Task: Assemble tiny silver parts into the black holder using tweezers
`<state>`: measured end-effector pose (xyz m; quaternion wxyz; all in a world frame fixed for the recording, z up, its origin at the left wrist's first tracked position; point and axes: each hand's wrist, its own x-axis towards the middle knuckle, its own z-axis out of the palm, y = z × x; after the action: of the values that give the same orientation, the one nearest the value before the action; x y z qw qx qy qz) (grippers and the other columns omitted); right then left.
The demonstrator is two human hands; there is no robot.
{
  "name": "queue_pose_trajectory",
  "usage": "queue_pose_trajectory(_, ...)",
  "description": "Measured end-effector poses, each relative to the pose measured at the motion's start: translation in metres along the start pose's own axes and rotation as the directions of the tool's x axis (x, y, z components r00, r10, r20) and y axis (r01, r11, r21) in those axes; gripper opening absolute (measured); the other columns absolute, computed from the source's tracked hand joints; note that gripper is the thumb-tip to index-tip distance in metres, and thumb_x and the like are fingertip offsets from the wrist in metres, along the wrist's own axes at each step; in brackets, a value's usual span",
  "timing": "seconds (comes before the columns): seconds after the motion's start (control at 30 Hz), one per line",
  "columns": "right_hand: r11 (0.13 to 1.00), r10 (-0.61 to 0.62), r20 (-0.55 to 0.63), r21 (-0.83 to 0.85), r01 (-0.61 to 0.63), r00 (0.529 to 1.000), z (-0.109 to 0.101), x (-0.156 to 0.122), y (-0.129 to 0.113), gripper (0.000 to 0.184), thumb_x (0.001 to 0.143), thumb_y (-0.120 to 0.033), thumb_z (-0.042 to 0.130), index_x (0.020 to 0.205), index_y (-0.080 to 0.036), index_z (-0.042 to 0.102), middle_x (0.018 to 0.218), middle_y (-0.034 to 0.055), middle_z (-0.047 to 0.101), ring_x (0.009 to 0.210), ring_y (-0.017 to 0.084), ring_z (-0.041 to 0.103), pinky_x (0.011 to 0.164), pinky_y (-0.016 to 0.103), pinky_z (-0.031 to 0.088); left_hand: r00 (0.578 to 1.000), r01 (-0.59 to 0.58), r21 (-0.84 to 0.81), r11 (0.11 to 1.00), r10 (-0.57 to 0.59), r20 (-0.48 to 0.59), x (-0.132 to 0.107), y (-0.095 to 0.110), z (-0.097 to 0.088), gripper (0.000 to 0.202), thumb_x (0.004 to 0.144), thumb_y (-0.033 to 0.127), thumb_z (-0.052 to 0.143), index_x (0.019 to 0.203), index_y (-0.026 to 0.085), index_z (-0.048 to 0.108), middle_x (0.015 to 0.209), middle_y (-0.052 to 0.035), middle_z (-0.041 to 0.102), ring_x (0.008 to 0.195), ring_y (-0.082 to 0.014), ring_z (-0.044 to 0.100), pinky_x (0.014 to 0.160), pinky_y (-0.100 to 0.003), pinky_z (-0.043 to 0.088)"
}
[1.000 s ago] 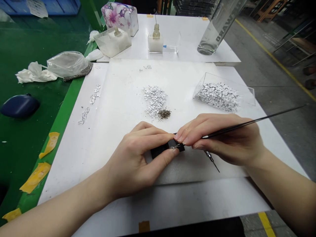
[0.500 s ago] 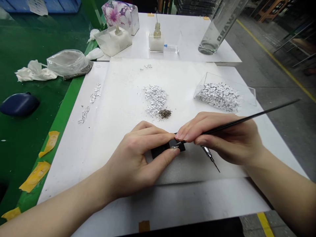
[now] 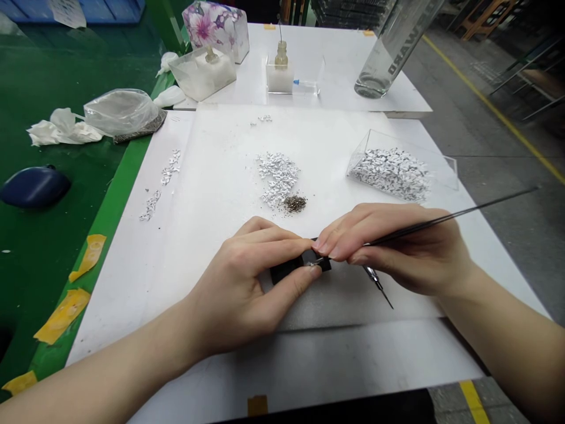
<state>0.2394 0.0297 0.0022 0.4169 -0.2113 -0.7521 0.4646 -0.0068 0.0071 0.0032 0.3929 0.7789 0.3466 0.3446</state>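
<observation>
My left hand [image 3: 249, 274] grips a small black block [image 3: 282, 270] on the white mat, index finger and thumb closed along its sides. A tiny silvery piece [image 3: 312, 263] lies on the block by my thumb tip. My right hand [image 3: 392, 244] is closed round long, thin black tweezers [image 3: 424, 225], whose far end points up to the right. Their working tip reaches the silvery piece; whether it grips the piece I cannot tell. Beneath my right hand a thin metal tool like a precision screwdriver [image 3: 377, 281] shows, its upper part hidden.
Beyond my hands lie a pile of small white pieces [image 3: 278, 176] and a heap of tiny brownish metal bits [image 3: 295, 204]. A clear box [image 3: 359, 150] of white pieces stands right. Farther back are a glass bottle [image 3: 373, 88], a small dropper bottle [image 3: 281, 56] and a flowered box [image 3: 216, 29].
The tweezers' far end has dipped slightly, and my right hand has shifted a little lower. My left hand and the black block have stayed in place.
</observation>
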Motion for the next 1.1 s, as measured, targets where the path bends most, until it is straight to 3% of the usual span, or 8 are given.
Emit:
queue_pose_trajectory(0.37, 1.000, 0.002, 0.017, -0.006, -0.002, 1.000, -0.001, 0.000, 0.000, 0.013, 0.098, -0.014, 0.076, 0.109, -0.015, 0.084, 0.103, 0.0100, 0.084, 0.101, 0.022, 0.080, 0.093, 0.033, 0.066, 1.000, -0.013, 0.005, 1.000, 0.013, -0.010, 0.000, -0.002, 0.001, 0.015, 0.097, 0.016, 0.071, 0.105, 0.021, 0.082, 0.108, 0.0007, 0.083, 0.097, -0.0144, 0.067, 0.095, -0.027, 0.051)
queue_pose_trajectory(0.77, 0.981, -0.049, 0.121, -0.178, 0.070, 0.991, -0.002, 0.002, -0.012, 0.011, 0.100, -0.014, 0.072, 0.107, -0.010, 0.081, 0.107, 0.0121, 0.082, 0.105, 0.020, 0.079, 0.100, 0.030, 0.065, 1.000, -0.011, 0.008, 1.000, 0.011, -0.012, -0.001, -0.001, 0.002, 0.015, 0.097, 0.015, 0.071, 0.103, 0.022, 0.083, 0.106, 0.0013, 0.083, 0.095, -0.0148, 0.067, 0.094, -0.028, 0.052)
queue_pose_trajectory(1.0, 0.999, -0.023, -0.017, -0.033, 0.022, 1.000, 0.003, 0.002, -0.003, 0.012, 0.099, -0.020, 0.076, 0.108, -0.018, 0.083, 0.098, 0.0083, 0.084, 0.097, 0.022, 0.080, 0.089, 0.034, 0.067, 1.000, -0.009, 0.009, 1.000, 0.010, -0.014, 0.001, 0.000, 0.001, 0.017, 0.097, 0.016, 0.071, 0.105, 0.024, 0.083, 0.108, 0.0004, 0.084, 0.096, -0.0172, 0.069, 0.094, -0.031, 0.053)
queue_pose_trajectory(1.1, 0.999, -0.025, 0.005, -0.030, 0.025, 1.000, 0.004, 0.003, -0.005, 0.013, 0.098, -0.020, 0.077, 0.109, -0.016, 0.083, 0.100, 0.0094, 0.084, 0.099, 0.022, 0.080, 0.092, 0.032, 0.066, 1.000, -0.006, 0.018, 1.000, 0.006, 0.000, 0.001, 0.000, 0.001, 0.017, 0.098, 0.018, 0.069, 0.106, 0.025, 0.083, 0.108, -0.0015, 0.084, 0.096, -0.0190, 0.071, 0.095, -0.033, 0.054)
